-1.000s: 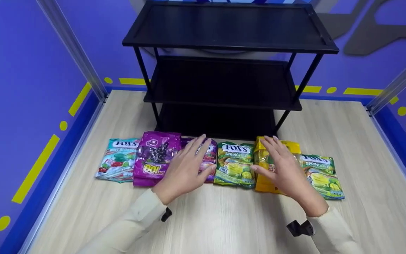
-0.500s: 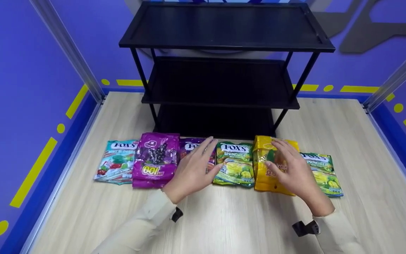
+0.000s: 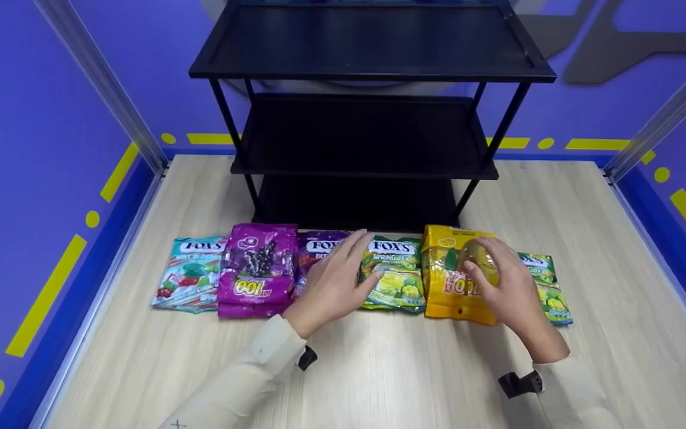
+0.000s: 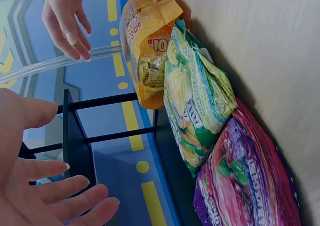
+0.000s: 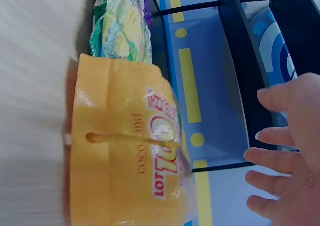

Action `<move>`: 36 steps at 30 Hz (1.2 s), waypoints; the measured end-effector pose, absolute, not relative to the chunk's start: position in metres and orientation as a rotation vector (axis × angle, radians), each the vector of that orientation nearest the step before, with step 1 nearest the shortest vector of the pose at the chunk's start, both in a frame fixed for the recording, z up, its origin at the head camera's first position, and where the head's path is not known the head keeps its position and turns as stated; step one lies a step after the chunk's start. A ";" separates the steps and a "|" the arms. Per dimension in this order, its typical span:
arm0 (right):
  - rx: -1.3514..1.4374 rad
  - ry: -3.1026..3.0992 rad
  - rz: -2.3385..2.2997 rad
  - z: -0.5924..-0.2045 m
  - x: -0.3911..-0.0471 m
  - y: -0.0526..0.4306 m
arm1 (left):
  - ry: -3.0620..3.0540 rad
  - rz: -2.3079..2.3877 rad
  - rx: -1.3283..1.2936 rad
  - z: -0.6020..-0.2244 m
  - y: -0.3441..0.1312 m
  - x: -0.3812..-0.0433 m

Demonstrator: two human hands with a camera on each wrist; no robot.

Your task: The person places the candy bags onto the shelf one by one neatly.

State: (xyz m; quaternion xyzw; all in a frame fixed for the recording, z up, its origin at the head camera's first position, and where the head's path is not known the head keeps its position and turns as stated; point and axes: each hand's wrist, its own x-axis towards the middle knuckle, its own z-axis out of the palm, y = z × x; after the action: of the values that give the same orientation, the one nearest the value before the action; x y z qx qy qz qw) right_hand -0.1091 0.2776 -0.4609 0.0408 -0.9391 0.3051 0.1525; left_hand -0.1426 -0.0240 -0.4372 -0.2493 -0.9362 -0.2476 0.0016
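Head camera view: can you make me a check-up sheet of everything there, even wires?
Surface: pale table, wood-look grain.
Job's things: left to right, teal bag, bright purple bag, dark purple bag, green bag, orange bag, end green bag.
Clutter: nothing seen.
Grips: left grip and right grip raised apart from the bags, holding nothing.
Cables: nothing seen.
Surroundings: black shelf behind the bags; blue walls with yellow marks.

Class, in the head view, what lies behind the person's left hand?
Behind the left hand, a purple Fox's bag and a green Fox's Spring Tea bag show in part. The hand hides much of the purple bag's front and some of the green one's.
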 end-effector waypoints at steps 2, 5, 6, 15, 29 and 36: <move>0.091 -2.693 0.892 -0.464 -0.109 0.280 | -2.943 -0.786 -0.783 -0.437 -0.022 -0.143; 0.053 -2.694 0.908 -0.467 -0.107 0.283 | -2.942 -0.802 -0.787 -0.438 -0.019 -0.144; 0.043 -2.697 0.909 -0.467 -0.107 0.284 | -2.941 -0.808 -0.788 -0.439 -0.018 -0.145; -0.013 -2.693 0.918 -0.471 -0.103 0.294 | -2.933 -0.876 -0.787 -0.443 -0.011 -0.147; -0.174 -2.740 0.903 -0.482 -0.099 0.314 | -2.939 -0.927 -0.771 -0.449 0.000 -0.147; -0.292 -2.792 0.908 -0.488 -0.095 0.327 | -2.915 -0.929 -0.782 -0.453 0.005 -0.148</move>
State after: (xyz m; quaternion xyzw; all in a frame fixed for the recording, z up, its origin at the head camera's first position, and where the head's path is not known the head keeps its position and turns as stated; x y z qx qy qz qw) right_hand -0.0954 0.3274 -0.4879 -0.0985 -0.9420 0.3064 0.0954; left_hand -0.1478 0.0048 -0.4534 -0.2478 -0.9231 -0.2940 -0.0082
